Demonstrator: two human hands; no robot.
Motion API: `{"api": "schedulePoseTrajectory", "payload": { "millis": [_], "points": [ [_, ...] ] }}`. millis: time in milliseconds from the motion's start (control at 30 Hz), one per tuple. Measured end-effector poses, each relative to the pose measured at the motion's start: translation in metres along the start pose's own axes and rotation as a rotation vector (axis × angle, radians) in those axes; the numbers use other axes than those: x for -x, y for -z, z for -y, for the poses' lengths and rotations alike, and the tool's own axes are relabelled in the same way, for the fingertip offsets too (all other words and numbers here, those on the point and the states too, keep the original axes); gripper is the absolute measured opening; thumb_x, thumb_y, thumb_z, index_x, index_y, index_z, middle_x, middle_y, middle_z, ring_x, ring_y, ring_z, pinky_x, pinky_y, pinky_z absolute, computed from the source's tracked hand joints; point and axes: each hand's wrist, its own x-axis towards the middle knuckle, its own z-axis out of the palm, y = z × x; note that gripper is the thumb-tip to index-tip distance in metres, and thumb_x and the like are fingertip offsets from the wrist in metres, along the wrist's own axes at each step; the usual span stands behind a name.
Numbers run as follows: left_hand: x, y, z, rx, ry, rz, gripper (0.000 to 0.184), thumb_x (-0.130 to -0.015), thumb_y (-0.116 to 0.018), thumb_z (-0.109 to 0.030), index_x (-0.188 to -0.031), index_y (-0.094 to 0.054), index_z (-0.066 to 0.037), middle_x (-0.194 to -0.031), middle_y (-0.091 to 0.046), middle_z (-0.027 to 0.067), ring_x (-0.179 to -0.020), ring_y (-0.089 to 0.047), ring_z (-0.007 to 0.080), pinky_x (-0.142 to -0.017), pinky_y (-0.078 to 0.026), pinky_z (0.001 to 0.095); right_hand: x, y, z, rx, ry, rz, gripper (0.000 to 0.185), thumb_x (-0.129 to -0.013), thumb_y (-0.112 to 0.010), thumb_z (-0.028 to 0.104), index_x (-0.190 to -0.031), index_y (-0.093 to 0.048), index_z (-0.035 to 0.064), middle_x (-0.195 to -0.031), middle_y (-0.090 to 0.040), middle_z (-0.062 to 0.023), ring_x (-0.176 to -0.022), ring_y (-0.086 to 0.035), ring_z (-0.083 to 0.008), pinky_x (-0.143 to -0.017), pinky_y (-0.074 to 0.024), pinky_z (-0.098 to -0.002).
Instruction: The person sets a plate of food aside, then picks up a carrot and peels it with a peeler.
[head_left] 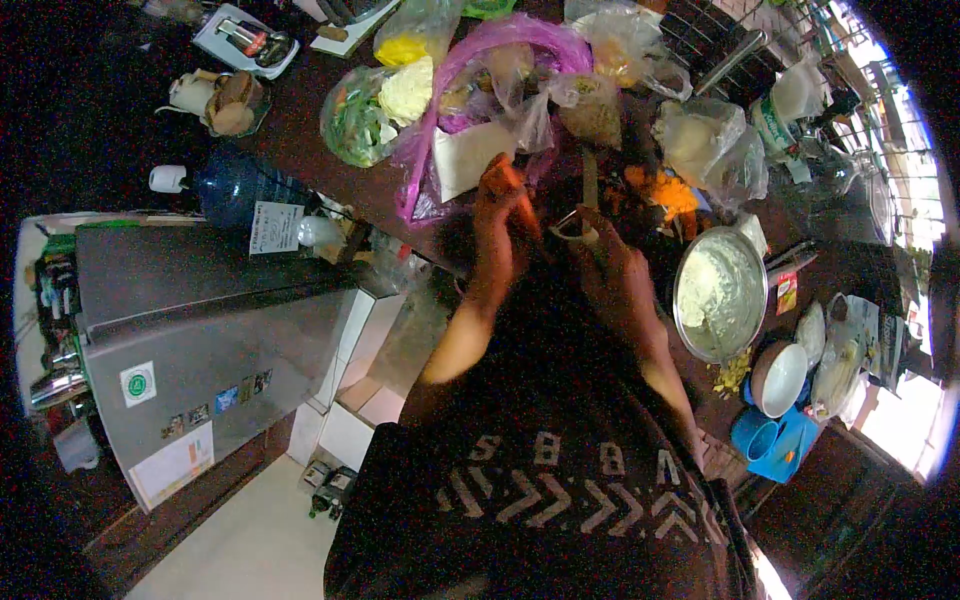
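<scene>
An orange carrot slants through the fingers of my left hand, which is closed around it in front of my chest. Just to the right, my right hand is closed on a small peeler, its head near the carrot's lower end. A long flat blade or handle stands beyond my right fingers; what it belongs to is unclear. Orange pieces lie on the dark table right of my hands. A pink plastic bag and a pale sheet lie behind my left hand.
A metal bowl of pale batter sits at the right, near a white bowl and a blue cup. Bagged greens and other clear bags line the back. A grey refrigerator stands left.
</scene>
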Motion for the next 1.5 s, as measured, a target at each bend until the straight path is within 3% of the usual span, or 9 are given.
{"api": "schedulePoseTrajectory", "payload": {
  "millis": [100, 200, 300, 500, 600, 733, 967, 1300, 1500],
  "points": [
    [0.009, -0.010, -0.014, -0.436, 0.040, 0.043, 0.073, -0.085, -0.078, -0.014, -0.151, -0.046, -0.012, -0.106, -0.061, 0.0042, -0.092, -0.061, 0.0156, -0.078, -0.054, 0.0309, -0.001, -0.001, 0.006, -0.040, -0.051, -0.036, 0.046, -0.099, -0.065, 0.006, -0.143, -0.054, 0.0055, -0.107, -0.073, -0.0216, -0.094, -0.075, -0.0338, -0.080, -0.0574, -0.0396],
    [0.009, -0.007, 0.018, -0.191, 0.033, -0.040, 0.076, -0.080, -0.081, -0.008, -0.148, -0.047, -0.008, -0.105, -0.061, 0.0037, -0.091, -0.062, 0.0154, -0.072, -0.055, 0.0281, -0.002, -0.007, 0.005, -0.089, 0.001, -0.149, 0.044, -0.099, -0.065, 0.006, -0.141, -0.054, 0.0026, -0.112, -0.073, -0.0201, -0.096, -0.072, -0.0243, -0.082, -0.0572, -0.0376],
    [-0.004, 0.010, 0.037, -0.352, -0.129, 0.034, 0.067, -0.085, -0.082, -0.018, -0.142, -0.050, -0.008, -0.100, -0.062, 0.0025, -0.083, -0.062, 0.0140, -0.064, -0.053, 0.0271, -0.002, -0.006, 0.004, -0.135, -0.018, -0.171, 0.044, -0.098, -0.066, 0.005, -0.141, -0.054, 0.0011, -0.114, -0.073, -0.0174, -0.098, -0.069, -0.0200, -0.083, -0.0567, -0.0353],
    [0.008, -0.026, -0.003, -0.364, 0.079, -0.075, 0.054, -0.088, -0.084, -0.038, -0.124, -0.057, -0.009, -0.092, -0.060, -0.0013, -0.071, -0.058, 0.0095, -0.059, -0.049, 0.0277, -0.002, -0.001, -0.002, -0.258, -0.155, -0.114, 0.044, -0.099, -0.066, 0.006, -0.141, -0.056, 0.0034, -0.115, -0.073, -0.0143, -0.100, -0.069, -0.0185, -0.084, -0.0563, -0.0333],
    [-0.011, 0.003, 0.023, -0.398, 0.152, 0.160, 0.044, -0.087, -0.085, -0.035, -0.114, -0.062, -0.009, -0.092, -0.060, -0.0015, -0.072, -0.058, 0.0104, -0.063, -0.049, 0.0277, -0.003, 0.000, -0.003, -0.128, -0.056, -0.173, 0.045, -0.099, -0.067, 0.009, -0.142, -0.055, 0.0046, -0.116, -0.074, -0.0147, -0.098, -0.069, -0.0158, -0.083, -0.0569, -0.0334],
    [-0.009, 0.003, 0.053, -0.561, -0.160, -0.044, 0.038, -0.091, -0.079, -0.039, -0.109, -0.064, -0.009, -0.092, -0.061, 0.0011, -0.076, -0.060, 0.0145, -0.070, -0.050, 0.0296, 0.000, 0.004, -0.004, -0.006, -0.030, -0.174, 0.044, -0.100, -0.067, 0.011, -0.142, -0.056, 0.0042, -0.113, -0.075, -0.0144, -0.095, -0.069, -0.0135, -0.080, -0.0572, -0.0327],
    [0.005, -0.003, 0.035, 0.088, 0.241, -0.010, 0.037, -0.101, -0.059, -0.039, -0.121, -0.065, -0.008, -0.105, -0.068, 0.0056, -0.088, -0.066, 0.0197, -0.076, -0.056, 0.0350, 0.001, 0.003, -0.006, -0.164, -0.119, -0.088, 0.038, -0.101, -0.064, 0.008, -0.139, -0.061, 0.0031, -0.117, -0.075, -0.0160, -0.093, -0.072, -0.0169, -0.078, -0.0574, -0.0320],
    [0.002, -0.005, 0.041, -0.224, -0.064, 0.031, 0.040, -0.106, -0.056, -0.036, -0.129, -0.065, -0.004, -0.123, -0.068, 0.0063, -0.114, -0.061, 0.0177, -0.105, -0.044, 0.0330, -0.016, -0.005, 0.010, -0.070, 0.095, -0.135, 0.038, -0.101, -0.060, 0.002, -0.138, -0.062, 0.0022, -0.125, -0.071, -0.0201, -0.108, -0.073, -0.0282, -0.091, -0.0560, -0.0368],
    [0.004, 0.002, 0.046, -0.274, -0.037, 0.155, 0.040, -0.108, -0.053, -0.037, -0.130, -0.065, -0.006, -0.123, -0.068, 0.0055, -0.111, -0.061, 0.0170, -0.100, -0.047, 0.0321, -0.027, -0.002, 0.024, 0.009, 0.114, -0.157, 0.034, -0.101, -0.061, 0.007, -0.134, -0.066, 0.0054, -0.119, -0.073, -0.0210, -0.106, -0.074, -0.0331, -0.087, -0.0571, -0.0381]
  ]
}}
